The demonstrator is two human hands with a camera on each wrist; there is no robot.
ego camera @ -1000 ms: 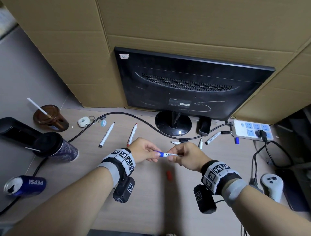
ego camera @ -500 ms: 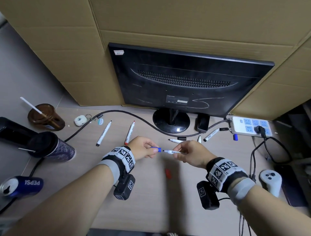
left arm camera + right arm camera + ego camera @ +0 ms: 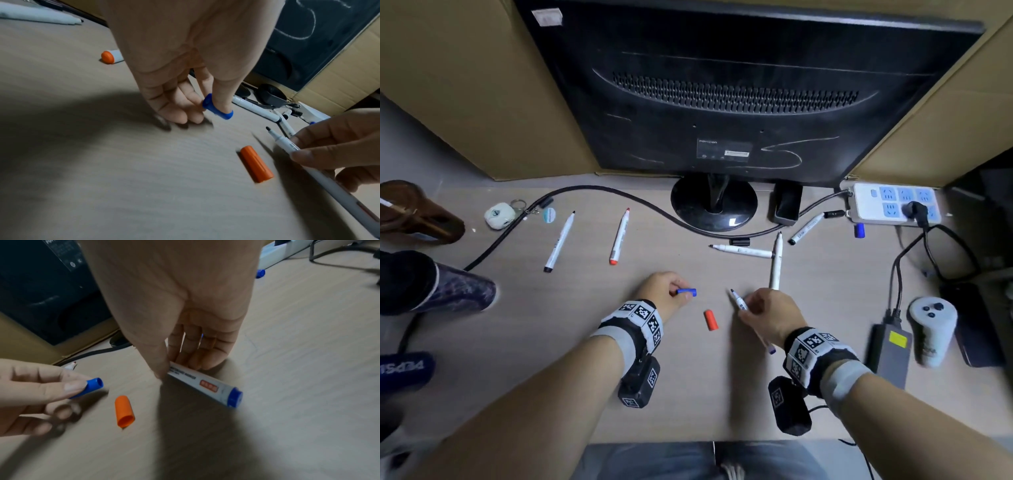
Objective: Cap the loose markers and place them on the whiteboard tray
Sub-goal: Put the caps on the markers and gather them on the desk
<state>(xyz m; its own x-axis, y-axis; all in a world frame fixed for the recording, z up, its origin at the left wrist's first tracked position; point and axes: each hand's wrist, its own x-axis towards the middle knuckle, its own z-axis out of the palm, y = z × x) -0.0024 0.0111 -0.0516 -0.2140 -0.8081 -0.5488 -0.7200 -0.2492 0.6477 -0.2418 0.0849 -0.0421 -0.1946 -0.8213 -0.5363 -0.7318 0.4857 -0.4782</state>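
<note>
Worktop (image 3: 524,342) under black monitor (image 3: 739,85), right hand (image 3: 770,315) pinching uncapped blue-ended marker (image 3: 202,382) low over worktop, left hand (image 3: 664,294) pinching blue cap (image 3: 686,292) apart from marker tip, orange cap (image 3: 711,320) lying between hands

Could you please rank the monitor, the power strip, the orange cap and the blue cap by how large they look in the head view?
Largest to smallest:
1. monitor
2. power strip
3. orange cap and blue cap look about alike; the left hand partly hides the blue one, so I will not rank them.
</note>
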